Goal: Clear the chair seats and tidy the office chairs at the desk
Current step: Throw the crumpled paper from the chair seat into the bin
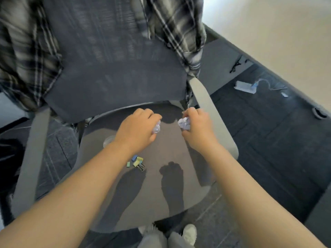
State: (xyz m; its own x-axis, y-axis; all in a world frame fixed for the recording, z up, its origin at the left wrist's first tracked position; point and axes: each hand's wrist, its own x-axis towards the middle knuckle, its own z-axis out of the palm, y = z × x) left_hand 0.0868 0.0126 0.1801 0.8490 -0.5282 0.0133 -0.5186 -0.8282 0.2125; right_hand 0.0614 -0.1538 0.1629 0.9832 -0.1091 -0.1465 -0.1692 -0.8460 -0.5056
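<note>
I look down on a grey office chair seat [170,151]. My left hand [138,129] is closed around a crumpled white paper ball [156,128] over the back of the seat. My right hand [195,126] grips a second crumpled paper ball [184,123] beside it. Several small binder clips [137,162], blue, yellow and green, lie on the seat under my left forearm. A clear round thing [108,140] sits at the seat's left, half hidden by my wrist. A plaid shirt [26,56] hangs over the chair's backrest [114,68].
Grey armrests stand at the left [30,158] and right [211,111] of the seat. On the dark carpet to the right lie a white power strip [245,86] with a cable and a black cable [235,65]. My feet [189,233] are at the seat's front edge.
</note>
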